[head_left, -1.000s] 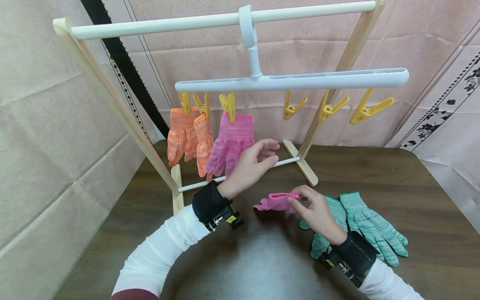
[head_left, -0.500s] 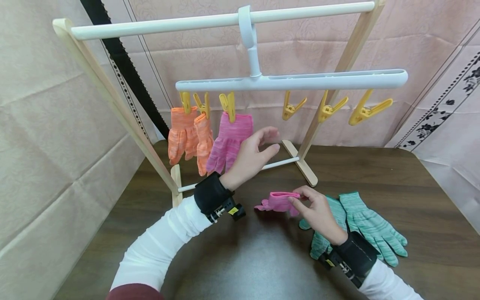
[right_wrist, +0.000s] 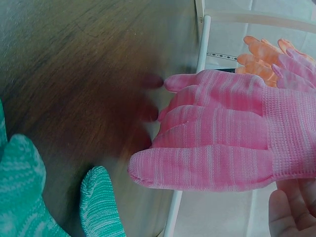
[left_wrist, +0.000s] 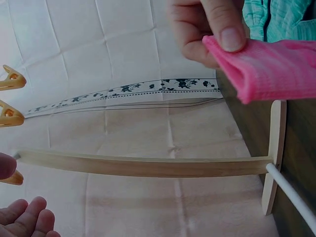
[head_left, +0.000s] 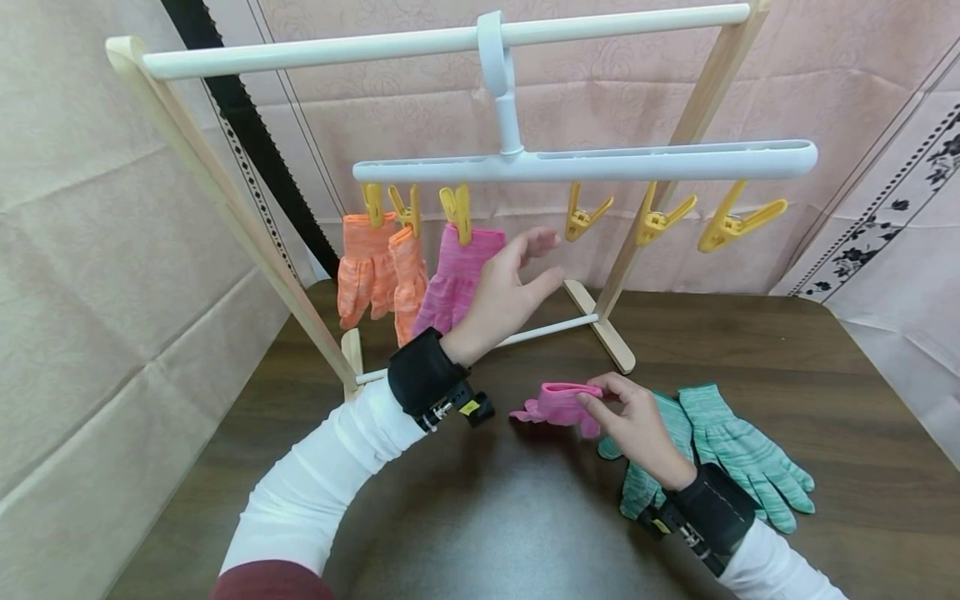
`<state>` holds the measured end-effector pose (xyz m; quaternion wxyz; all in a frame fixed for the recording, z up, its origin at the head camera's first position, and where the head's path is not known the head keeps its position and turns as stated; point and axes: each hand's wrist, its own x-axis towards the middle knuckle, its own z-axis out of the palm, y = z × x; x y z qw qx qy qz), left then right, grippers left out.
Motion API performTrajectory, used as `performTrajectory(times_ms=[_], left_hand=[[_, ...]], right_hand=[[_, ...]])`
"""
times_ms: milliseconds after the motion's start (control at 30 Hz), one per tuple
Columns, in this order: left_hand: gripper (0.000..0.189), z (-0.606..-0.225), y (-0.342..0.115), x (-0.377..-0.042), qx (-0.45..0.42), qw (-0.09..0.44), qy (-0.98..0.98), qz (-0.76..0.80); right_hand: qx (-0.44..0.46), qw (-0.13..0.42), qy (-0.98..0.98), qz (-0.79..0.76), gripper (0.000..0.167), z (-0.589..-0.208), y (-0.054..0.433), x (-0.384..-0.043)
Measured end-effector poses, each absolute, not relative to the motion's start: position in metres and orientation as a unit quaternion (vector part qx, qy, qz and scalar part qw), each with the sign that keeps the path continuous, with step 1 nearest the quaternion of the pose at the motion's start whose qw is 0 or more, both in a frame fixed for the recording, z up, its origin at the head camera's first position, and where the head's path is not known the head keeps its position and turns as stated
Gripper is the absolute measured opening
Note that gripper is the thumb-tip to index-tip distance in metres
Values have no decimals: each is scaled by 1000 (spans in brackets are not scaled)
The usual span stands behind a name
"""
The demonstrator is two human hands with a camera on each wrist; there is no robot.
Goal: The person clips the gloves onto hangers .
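Left hand (head_left: 501,300), loosely spread, raised near a hung pink glove (head_left: 461,271) | Right hand (head_left: 636,427), pinching one loose pink glove (head_left: 558,407) at the cuff (right_wrist: 291,133), over the table (head_left: 480,525) | Green gloves (head_left: 742,454), two, on the table near the right hand | Orange gloves (head_left: 367,271), two, clipped under the hanger (head_left: 615,162) | Yellow clips (head_left: 654,223), six, along the hanger

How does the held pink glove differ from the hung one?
Support: the right hand pinches the held glove by its cuff; a yellow clip grips the hung glove.
Cuff: the held glove's gapes open; the hung glove's looks flat.
Hue: in the head view, the held glove is hotter pink, the hung glove more purple.
Shared: both are streaky knit gloves.
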<state>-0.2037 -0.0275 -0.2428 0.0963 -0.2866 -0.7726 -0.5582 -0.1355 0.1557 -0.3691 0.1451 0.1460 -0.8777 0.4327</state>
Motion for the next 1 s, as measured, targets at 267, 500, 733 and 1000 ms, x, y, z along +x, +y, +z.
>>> performTrajectory(times_ms=[267,500,733,1000], left_hand=[[49,-233,-24,-205,-292,103,-777,-548],[57,-226,-21,-204,-298,95,-773,-553],[59,-218,-16,-204,-307,96,-768,-553],[56,-212,-15,-203,-314,91,-765,-555]], right_hand=[[141,130,-879,437,12,-369,157,-136],[142,125,-879,437,12,-370,157,-136],[143,126,-878,438,11,-370,156,-136],[147,126,-876,441,11,-371,156,-136]])
